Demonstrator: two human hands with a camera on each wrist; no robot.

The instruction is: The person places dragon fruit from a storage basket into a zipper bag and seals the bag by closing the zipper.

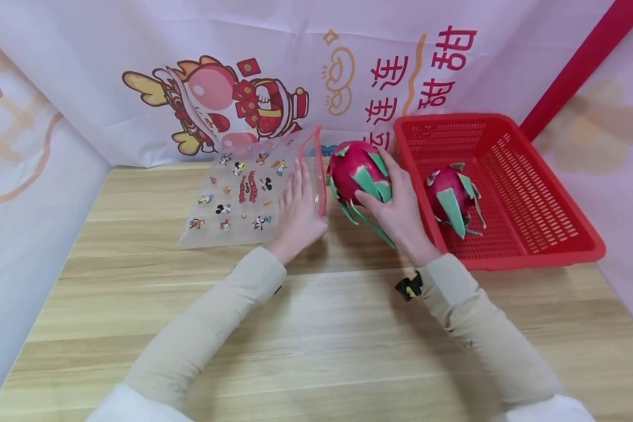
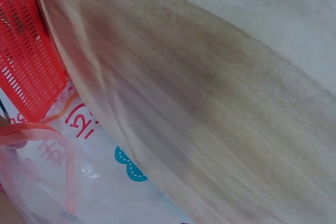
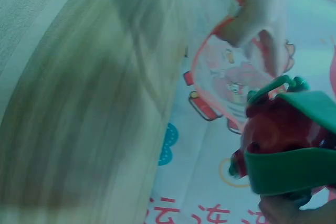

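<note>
A clear zip bag (image 1: 242, 199) with cartoon prints and a pink edge lies on the table, its mouth held apart and facing right. My left hand (image 1: 300, 211) pinches the pink-edged mouth; the right wrist view shows that hand (image 3: 257, 19) at the rim, blurred. My right hand (image 1: 398, 208) grips a red dragon fruit (image 1: 350, 167) with green scales, thumb on the near side, just right of the bag's mouth. In the right wrist view the dragon fruit (image 3: 286, 135) hangs beside the opening, apart from the bag's inside.
A red plastic basket (image 1: 585, 246) stands at the right, close to my right hand. Another dragon fruit (image 1: 451, 199) lies in its left part. Behind the wooden table (image 1: 316, 328) hangs a printed white cloth (image 1: 348, 35).
</note>
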